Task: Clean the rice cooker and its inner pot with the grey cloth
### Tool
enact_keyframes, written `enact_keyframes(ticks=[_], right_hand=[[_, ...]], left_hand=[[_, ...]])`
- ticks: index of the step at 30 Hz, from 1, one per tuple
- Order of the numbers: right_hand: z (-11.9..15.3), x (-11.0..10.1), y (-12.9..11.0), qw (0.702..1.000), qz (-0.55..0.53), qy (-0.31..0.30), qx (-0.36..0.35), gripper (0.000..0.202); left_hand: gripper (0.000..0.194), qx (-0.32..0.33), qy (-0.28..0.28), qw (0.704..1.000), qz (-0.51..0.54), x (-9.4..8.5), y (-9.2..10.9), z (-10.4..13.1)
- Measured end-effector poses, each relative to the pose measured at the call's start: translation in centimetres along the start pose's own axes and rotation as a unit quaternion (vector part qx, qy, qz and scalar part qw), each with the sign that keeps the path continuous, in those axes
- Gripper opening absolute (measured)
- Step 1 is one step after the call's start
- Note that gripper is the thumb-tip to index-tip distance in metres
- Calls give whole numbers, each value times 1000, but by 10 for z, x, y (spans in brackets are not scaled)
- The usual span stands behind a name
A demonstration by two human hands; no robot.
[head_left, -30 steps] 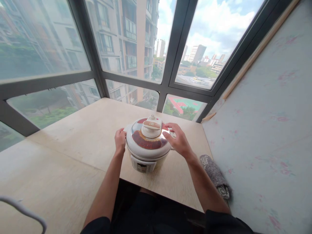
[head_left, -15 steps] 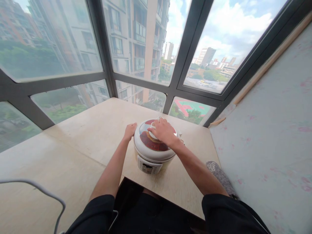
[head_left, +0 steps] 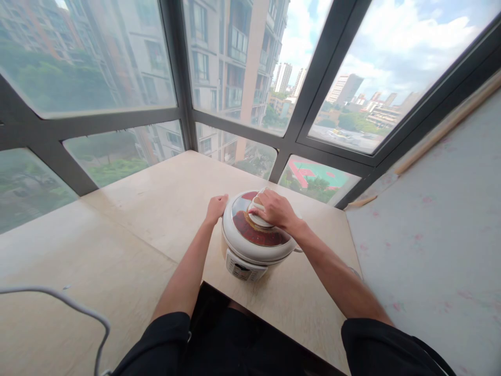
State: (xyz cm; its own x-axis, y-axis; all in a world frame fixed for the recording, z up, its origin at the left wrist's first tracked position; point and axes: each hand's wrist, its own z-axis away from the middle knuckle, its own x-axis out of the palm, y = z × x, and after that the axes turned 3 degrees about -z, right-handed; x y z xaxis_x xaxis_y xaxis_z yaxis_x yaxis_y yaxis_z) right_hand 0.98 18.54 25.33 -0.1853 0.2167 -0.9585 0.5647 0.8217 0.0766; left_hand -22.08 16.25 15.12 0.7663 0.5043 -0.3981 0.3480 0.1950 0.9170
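Head view: a round white cooker, lid on, upright on the pale counter, close to the near edge and just right of centre. Contents hidden beneath the lid, white-rimmed with a shiny dark red and silver top. Right hand closed around the white lid handle, thumb toward the left. Left hand with fingers curled at the cooker's left side; fingertips hidden, so impossible to tell whether gripping. On the cooker's near side, a pale control panel with a small dark display; markings there too small and blurred to read. On the cooker's right, a short white side handle. Near left, a grey cable curving over the counter. On the far side, dark-framed windows; to the right, a wall with faint pink flowers.
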Motion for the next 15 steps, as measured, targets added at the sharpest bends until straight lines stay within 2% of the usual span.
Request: enact_keyframes(ticks=[4, 10, 15], right_hand=[[2, -3, -3, 1000, -12, -6, 16, 49], [1, -17, -21, 991, -18, -55, 118, 45], [-4, -20, -30, 983, -11, -89, 161, 48]], left_hand=[[43, -4, -4, 1000, 8, 0, -1, 0], [40, -17, -18, 999, 28, 0, -1, 1], [39, -33, -31, 998, 47, -1, -1, 2]])
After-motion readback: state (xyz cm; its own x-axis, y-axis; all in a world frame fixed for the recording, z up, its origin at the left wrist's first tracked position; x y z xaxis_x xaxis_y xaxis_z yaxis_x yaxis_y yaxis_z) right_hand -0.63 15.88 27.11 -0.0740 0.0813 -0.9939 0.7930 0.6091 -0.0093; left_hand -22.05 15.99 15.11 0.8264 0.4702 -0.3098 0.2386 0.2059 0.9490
